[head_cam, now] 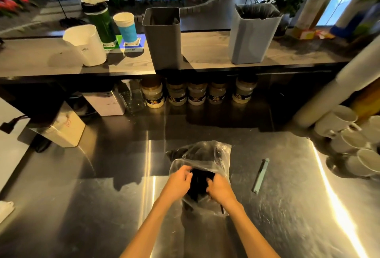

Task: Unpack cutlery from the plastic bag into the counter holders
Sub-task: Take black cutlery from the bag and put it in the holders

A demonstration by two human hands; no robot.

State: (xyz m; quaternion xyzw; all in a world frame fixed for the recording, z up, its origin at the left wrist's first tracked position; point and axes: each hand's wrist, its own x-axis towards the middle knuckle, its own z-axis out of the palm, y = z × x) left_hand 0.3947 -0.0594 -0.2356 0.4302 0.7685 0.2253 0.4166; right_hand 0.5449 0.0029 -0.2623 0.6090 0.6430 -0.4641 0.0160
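A clear plastic bag (202, 159) lies on the shiny metal counter (102, 185) in the lower middle of the frame, with black cutlery (200, 183) inside it. The left hand (178, 182) pinches the bag's open edge, and the right hand (220, 188) grips the dark bundle at the bag's mouth (its fingertips are hidden). On the wooden shelf (205, 50) above stand a dark grey holder (163, 37) and, to its right, a light blue-grey holder (251, 35). A thin green stick (260, 175) lies to the right of the bag.
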